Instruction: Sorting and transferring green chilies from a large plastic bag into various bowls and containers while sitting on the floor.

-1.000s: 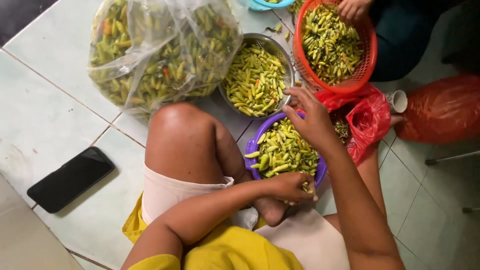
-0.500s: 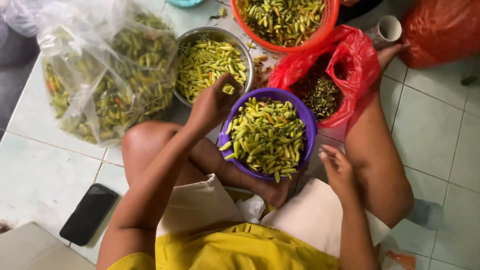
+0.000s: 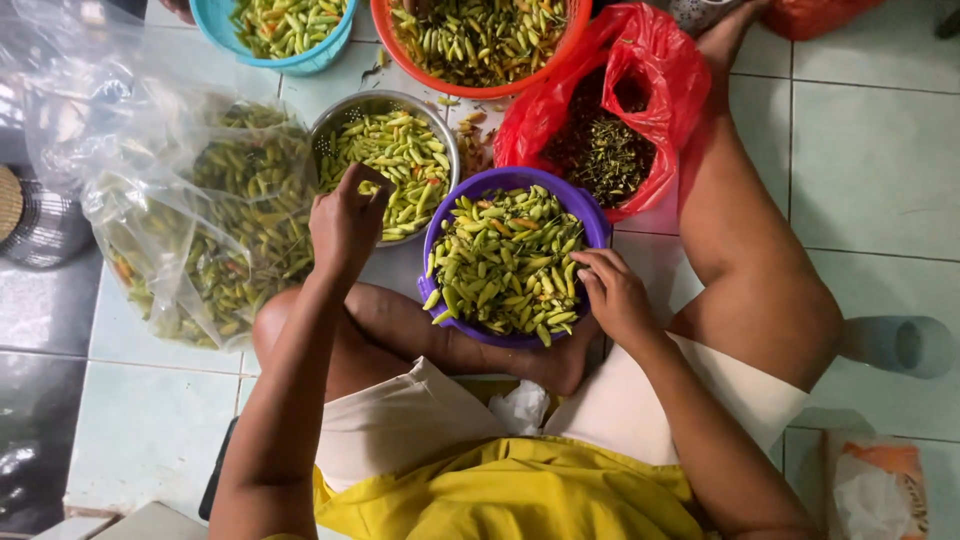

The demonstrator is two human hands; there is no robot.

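A purple bowl [image 3: 592, 222] heaped with green chilies rests on my crossed legs. My left hand [image 3: 345, 222] is closed over the near rim of a steel bowl [image 3: 335, 122] of green chilies, pinching one green chili [image 3: 370, 187] at its fingertips. My right hand [image 3: 615, 295] lies on the purple bowl's right rim with bent fingers on the chilies; whether it holds one is hidden.
A red plastic bag [image 3: 660, 80] of dark stems lies open behind the purple bowl. An orange basket [image 3: 385, 25] and a blue basket [image 3: 215, 25] of chilies stand at the top. A large clear bag [image 3: 150, 200] of chilies lies at left on the tiled floor.
My right hand has come up from beside my thigh onto the purple bowl's right rim. My left hand stays over the steel bowl.
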